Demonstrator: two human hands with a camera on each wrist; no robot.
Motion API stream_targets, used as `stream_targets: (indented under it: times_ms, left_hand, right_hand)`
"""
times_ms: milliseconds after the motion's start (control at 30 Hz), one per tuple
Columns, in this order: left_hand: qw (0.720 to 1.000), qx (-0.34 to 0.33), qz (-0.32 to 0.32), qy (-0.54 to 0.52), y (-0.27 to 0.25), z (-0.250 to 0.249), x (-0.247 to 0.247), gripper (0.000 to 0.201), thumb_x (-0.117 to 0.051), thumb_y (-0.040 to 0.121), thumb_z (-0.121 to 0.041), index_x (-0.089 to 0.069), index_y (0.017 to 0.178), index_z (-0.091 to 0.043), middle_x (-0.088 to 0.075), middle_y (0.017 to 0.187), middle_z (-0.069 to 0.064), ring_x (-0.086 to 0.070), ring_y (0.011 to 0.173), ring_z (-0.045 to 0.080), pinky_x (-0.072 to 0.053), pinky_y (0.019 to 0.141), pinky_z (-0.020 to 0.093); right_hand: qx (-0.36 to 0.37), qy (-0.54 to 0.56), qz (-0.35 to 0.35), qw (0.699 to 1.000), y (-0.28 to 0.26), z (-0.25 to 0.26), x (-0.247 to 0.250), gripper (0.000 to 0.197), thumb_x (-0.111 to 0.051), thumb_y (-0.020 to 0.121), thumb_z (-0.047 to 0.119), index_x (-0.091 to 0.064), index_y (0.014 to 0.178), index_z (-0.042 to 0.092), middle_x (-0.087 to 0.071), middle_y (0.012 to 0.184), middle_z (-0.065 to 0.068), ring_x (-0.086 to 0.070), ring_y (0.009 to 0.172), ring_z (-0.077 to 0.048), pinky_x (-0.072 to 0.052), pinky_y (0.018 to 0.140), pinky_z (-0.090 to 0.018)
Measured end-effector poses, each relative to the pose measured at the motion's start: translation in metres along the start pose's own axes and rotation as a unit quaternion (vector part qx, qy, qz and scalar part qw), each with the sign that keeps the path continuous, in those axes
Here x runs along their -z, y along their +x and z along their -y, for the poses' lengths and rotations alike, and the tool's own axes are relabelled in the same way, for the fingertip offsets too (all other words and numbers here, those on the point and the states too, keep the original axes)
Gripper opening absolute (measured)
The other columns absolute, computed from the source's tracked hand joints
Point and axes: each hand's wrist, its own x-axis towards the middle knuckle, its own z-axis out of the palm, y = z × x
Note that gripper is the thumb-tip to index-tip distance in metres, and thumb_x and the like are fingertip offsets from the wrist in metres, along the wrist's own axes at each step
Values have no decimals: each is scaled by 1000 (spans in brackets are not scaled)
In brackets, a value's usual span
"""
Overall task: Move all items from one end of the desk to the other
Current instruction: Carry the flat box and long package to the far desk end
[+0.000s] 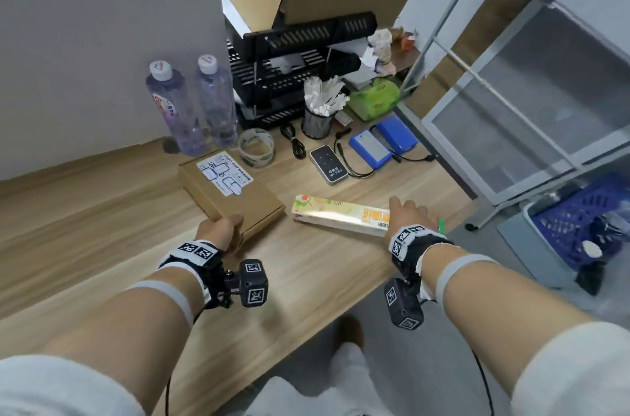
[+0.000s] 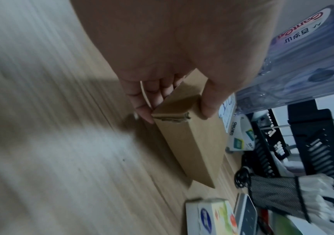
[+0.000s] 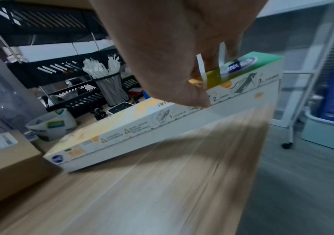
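A flat brown cardboard box (image 1: 231, 190) (image 2: 190, 143) with a white label lies on the wooden desk (image 1: 102, 228). My left hand (image 1: 221, 228) (image 2: 178, 111) grips its near corner, thumb on the labelled face and fingers against the opposite side. To the right lies a long white-and-yellow printed box (image 1: 334, 214) (image 3: 142, 127). My right hand (image 1: 409, 214) (image 3: 208, 82) holds its right end near the desk's right edge, thumb on the near side and fingers over the top. Its left end rests on the desk.
Behind stand two water bottles (image 1: 177, 108), a tape roll (image 1: 256, 147), a black cable (image 1: 293, 143), a mesh cup (image 1: 317, 122), a black device (image 1: 329, 164), two blue battery packs (image 1: 370, 146) and a black file rack (image 1: 293, 74). A white metal frame (image 1: 511, 74) and a blue basket (image 1: 579, 221) stand off the desk's right edge.
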Motion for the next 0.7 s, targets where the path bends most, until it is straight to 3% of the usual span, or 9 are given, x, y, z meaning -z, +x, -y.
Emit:
stream_targets:
  times_ms: [67,167,300,367,400,467,533,633,700]
  left_hand:
    - [999,9,-32,-34,-1,-1,-15,25,-67,91,-25,-60,93,-2,-58,70,14,-55,56,26,-49,55,31]
    - [994,11,-89,-62,-5,2,-41,30,-66,92,-29,-59,100,-1,-57,68,14,-55,54,29,-50,58,34]
    - [980,9,-169,-100,-17,12,-81,27,-62,95,-28,-58,97,-1,-54,65,14,-56,42,24,-41,33,17]
    - [974,26,-186,-129,-26,18,-97,28,-63,94,-29,-58,89,-1,-54,67,13,-54,49,26,-40,31,16]
    - [971,40,-185,-149,-31,21,-105,27,-65,92,-27,-60,88,-1,-56,68,13,-54,50,25,-44,38,18]
    - [962,58,-177,-202,-38,31,-119,25,-68,85,-21,-67,101,-2,-62,71,10,-56,54,23,-48,58,26]
    - [956,62,-169,-231,-47,40,-131,29,-72,82,-26,-67,101,-5,-66,62,8,-57,60,24,-48,67,30]
    - [966,57,-113,-227,-66,44,-148,26,-73,86,-25,-62,97,-4,-68,62,14,-63,53,19,-53,54,29]
    - [967,50,-85,-233,-76,44,-155,27,-74,88,-16,-61,106,0,-73,81,19,-68,58,22,-57,49,27]
  right_hand:
    - [42,-21,-2,999,33,-14,1,59,-62,78,19,-37,131,23,-51,126,-10,-44,121,-33,-33,103,-49]
    - [102,-36,-22,994,85,-28,-1,57,-58,82,19,-38,135,24,-49,132,-9,-41,127,-33,-30,107,-51]
    - [143,-50,-41,988,143,-55,3,57,-53,85,18,-38,140,21,-47,137,-11,-38,132,-33,-27,112,-52]
    - [155,-65,-56,984,166,-71,12,54,-51,85,16,-41,137,23,-46,138,-12,-39,132,-34,-29,111,-50]
    - [163,-68,-60,983,175,-79,16,55,-52,84,15,-40,137,24,-46,139,-13,-38,132,-35,-30,110,-50]
    - [180,-72,-58,979,188,-91,24,63,-56,81,14,-36,139,24,-40,144,-16,-35,134,-38,-31,110,-50]
    - [193,-72,-49,977,193,-94,27,69,-61,78,15,-33,141,23,-35,145,-17,-32,136,-38,-33,109,-49]
    - [186,-49,-38,981,189,-91,25,71,-65,78,15,-33,142,20,-34,146,-17,-26,140,-37,-33,110,-49]
    - [187,-30,-45,981,181,-87,24,74,-67,78,15,-31,143,18,-32,148,-19,-21,143,-38,-30,113,-49]
